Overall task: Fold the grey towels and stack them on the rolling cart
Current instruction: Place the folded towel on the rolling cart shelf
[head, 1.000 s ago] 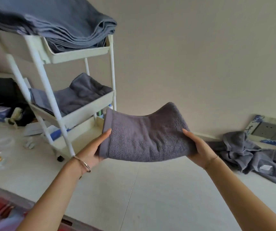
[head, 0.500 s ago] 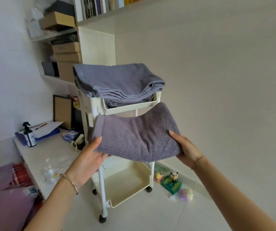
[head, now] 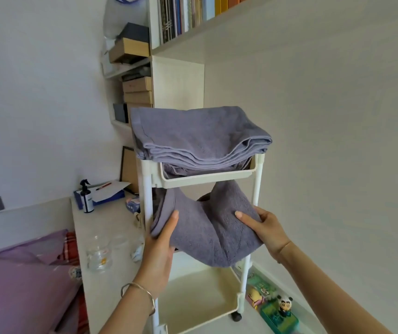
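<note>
The folded towel (head: 212, 227) is held at the rolling cart (head: 205, 181), ends pinched in the grip of left hand (head: 162, 239) and right hand (head: 265, 227); next it should be slid in flat.

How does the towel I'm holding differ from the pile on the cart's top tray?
The held towel is one folded piece; the pile is several layers. The held towel sags between left hand and right hand below the top tray; the pile rests in it, overhanging. Both are grey terry.
</note>
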A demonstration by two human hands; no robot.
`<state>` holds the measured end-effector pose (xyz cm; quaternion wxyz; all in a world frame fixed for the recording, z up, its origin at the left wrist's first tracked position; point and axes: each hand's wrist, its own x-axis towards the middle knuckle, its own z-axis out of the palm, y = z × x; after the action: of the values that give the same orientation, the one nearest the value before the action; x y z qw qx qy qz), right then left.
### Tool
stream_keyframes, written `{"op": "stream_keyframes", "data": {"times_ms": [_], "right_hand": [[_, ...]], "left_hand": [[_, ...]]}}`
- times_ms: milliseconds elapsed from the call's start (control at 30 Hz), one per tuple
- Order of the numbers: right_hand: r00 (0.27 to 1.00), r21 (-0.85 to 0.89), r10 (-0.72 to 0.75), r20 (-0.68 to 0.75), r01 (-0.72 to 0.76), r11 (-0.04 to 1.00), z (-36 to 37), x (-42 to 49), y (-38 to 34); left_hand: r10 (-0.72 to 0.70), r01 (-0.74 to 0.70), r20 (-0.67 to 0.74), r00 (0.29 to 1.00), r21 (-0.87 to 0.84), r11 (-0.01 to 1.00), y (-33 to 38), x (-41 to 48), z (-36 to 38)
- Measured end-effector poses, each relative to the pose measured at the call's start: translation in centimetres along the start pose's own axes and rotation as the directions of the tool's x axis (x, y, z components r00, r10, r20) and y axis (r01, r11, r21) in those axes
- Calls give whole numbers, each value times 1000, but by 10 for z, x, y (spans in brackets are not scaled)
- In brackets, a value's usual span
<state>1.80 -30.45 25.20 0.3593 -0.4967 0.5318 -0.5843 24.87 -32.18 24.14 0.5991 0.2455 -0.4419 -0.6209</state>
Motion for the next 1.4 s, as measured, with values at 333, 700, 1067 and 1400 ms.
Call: {"op": "stream_keyframes", "data": {"times_ms": [333,700,1067,1400], "right_hand": [[931,-143,-328,-159,307,941,18,58,-4],[875,-326,-387,-293,289,900,46,74,9],[785,-819,-618,-29,336,465,54,86,22],[912,-837,-334,238,367,406,44,90,25]], "left_hand": [[181,-170,-222,958,70,983,-23,33,13],[405,-281,-380,832,341,897,-37,59,17],[730,-377,75,679,889,260,-51,15,55],[437,-371,545,716,827,-423,-66,56,35]]}}
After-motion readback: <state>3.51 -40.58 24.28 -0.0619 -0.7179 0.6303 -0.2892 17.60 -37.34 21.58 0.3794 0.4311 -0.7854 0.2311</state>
